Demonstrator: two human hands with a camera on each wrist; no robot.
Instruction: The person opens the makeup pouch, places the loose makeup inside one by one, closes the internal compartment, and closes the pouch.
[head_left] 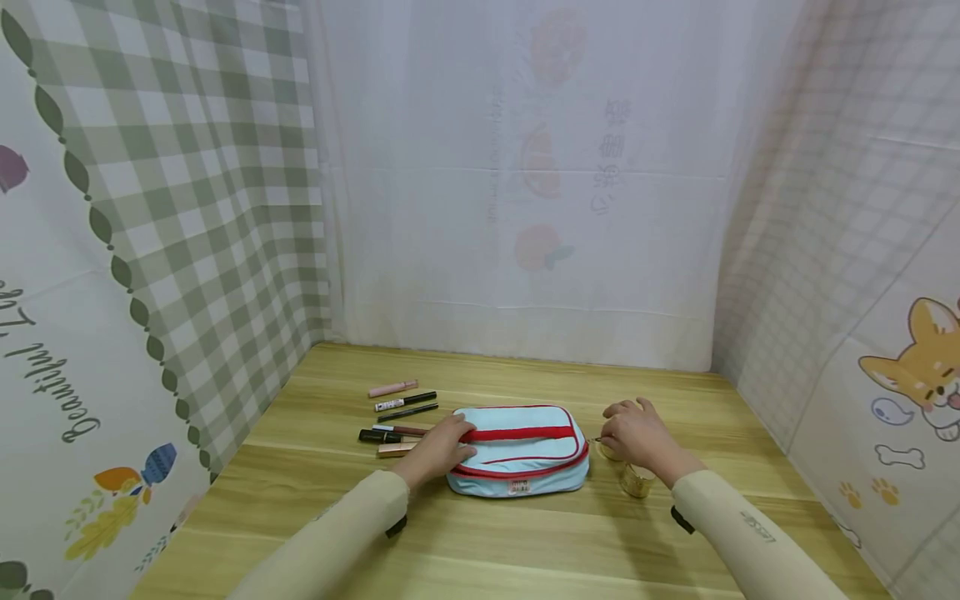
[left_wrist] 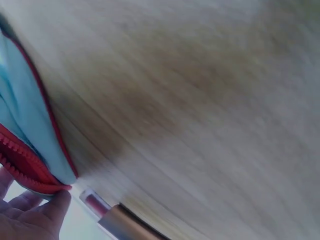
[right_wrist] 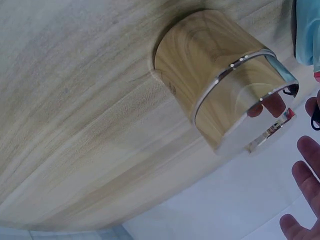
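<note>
A light blue cosmetic bag with red trim and a red top handle lies on the wooden table. My left hand holds its left end, fingers over the top. In the left wrist view, red zipper teeth stand apart near those fingertips. Just off the bag's right end, my right hand pinches a small dark zipper pull; the right wrist view shows its black loop at the fingertips, other fingers spread. A shiny gold cylinder stands below this hand, and another gold item is partly hidden behind it.
Left of the bag lie several makeup items: a pink tube, a black-and-white tube, a thin dark pencil, a black-capped tube and a lip gloss tube. Cloth curtains border the table at the back and sides.
</note>
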